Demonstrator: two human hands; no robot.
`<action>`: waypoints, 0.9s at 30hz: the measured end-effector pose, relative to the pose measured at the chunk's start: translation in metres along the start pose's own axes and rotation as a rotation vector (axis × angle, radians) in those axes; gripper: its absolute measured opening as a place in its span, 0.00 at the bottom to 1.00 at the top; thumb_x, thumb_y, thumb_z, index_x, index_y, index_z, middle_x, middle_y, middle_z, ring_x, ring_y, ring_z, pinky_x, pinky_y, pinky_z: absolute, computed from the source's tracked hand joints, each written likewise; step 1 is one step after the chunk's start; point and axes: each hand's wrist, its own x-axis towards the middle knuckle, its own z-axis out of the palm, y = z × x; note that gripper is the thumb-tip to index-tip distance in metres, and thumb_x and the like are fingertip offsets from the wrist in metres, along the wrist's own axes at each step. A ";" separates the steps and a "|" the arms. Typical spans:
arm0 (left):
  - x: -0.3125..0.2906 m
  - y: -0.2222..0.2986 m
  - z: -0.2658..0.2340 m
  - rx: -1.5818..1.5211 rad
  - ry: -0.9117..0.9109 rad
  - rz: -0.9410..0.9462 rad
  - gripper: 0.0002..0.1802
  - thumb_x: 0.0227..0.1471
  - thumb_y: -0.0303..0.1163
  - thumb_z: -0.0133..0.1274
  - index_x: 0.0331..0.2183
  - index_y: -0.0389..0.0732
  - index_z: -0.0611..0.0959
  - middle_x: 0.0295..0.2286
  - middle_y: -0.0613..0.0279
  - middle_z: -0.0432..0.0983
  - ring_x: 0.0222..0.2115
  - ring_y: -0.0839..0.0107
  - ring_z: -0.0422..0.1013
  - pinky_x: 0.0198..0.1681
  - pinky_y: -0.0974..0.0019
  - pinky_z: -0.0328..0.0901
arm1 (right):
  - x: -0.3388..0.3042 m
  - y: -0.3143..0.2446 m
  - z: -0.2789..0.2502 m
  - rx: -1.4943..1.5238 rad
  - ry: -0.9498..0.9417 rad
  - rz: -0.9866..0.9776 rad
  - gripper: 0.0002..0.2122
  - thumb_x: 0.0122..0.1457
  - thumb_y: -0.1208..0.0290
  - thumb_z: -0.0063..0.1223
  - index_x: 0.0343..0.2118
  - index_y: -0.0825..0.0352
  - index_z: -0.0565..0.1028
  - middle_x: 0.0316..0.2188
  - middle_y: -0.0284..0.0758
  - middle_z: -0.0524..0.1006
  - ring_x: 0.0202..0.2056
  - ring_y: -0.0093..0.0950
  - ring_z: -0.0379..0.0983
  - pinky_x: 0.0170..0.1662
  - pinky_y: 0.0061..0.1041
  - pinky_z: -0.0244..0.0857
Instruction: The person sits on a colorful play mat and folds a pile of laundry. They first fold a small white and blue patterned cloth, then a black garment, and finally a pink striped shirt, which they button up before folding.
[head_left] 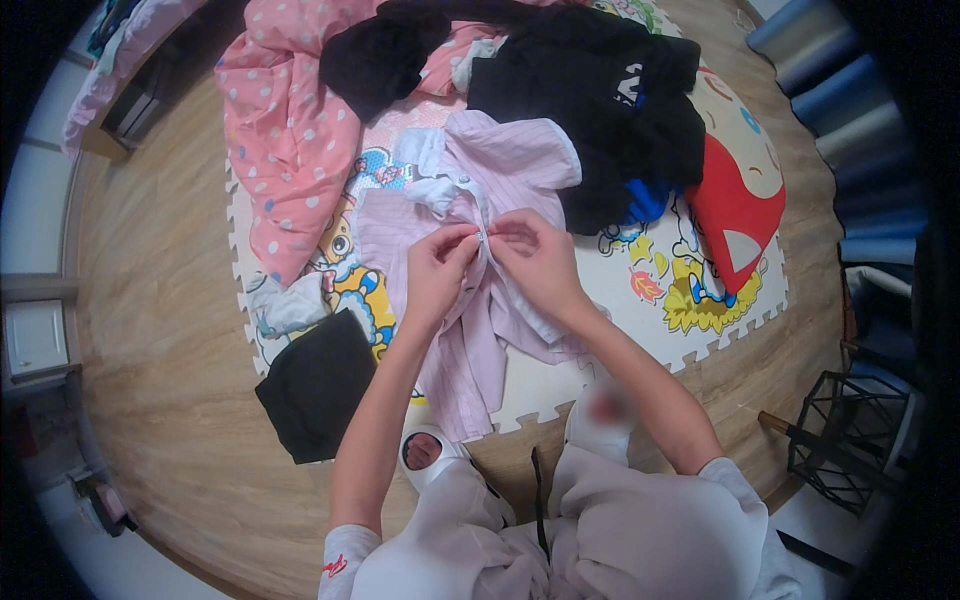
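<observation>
Head view: your left hand point(437, 268) and right hand point(535, 262) meet over the pale lilac striped shirt point(480, 330), each pinching its front placket at the same point, fingertips nearly touching. The shirt lies spread beneath both hands on the cartoon-printed foam mat point(700, 300). Just beyond your hands lies a heap of black clothing point(590, 100); beyond your left hand, a pink dotted blanket point(285, 140). A folded black garment point(318, 385) lies beside your left forearm, and a black wire basket point(850, 440) stands well out from your right elbow.
</observation>
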 end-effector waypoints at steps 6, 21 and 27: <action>-0.001 -0.003 -0.004 -0.037 -0.028 0.011 0.11 0.53 0.26 0.56 0.40 0.32 0.81 0.29 0.66 0.78 0.27 0.83 0.70 0.30 0.80 0.64 | 0.001 -0.004 -0.005 -0.082 -0.036 0.068 0.10 0.53 0.75 0.61 0.37 0.74 0.79 0.32 0.38 0.81 0.33 0.22 0.78 0.39 0.20 0.72; -0.002 0.006 -0.011 -0.040 -0.137 0.006 0.12 0.51 0.29 0.60 0.36 0.33 0.81 0.25 0.69 0.76 0.23 0.85 0.68 0.24 0.80 0.61 | 0.000 -0.001 -0.005 -0.014 -0.087 0.062 0.08 0.55 0.78 0.57 0.37 0.73 0.78 0.31 0.38 0.81 0.32 0.23 0.78 0.38 0.20 0.72; -0.003 0.005 -0.011 -0.044 -0.055 -0.011 0.11 0.53 0.30 0.58 0.38 0.34 0.81 0.26 0.71 0.75 0.23 0.85 0.66 0.26 0.79 0.61 | -0.001 -0.017 0.000 -0.266 -0.048 -0.007 0.08 0.54 0.75 0.58 0.35 0.72 0.79 0.30 0.38 0.81 0.32 0.23 0.78 0.39 0.21 0.72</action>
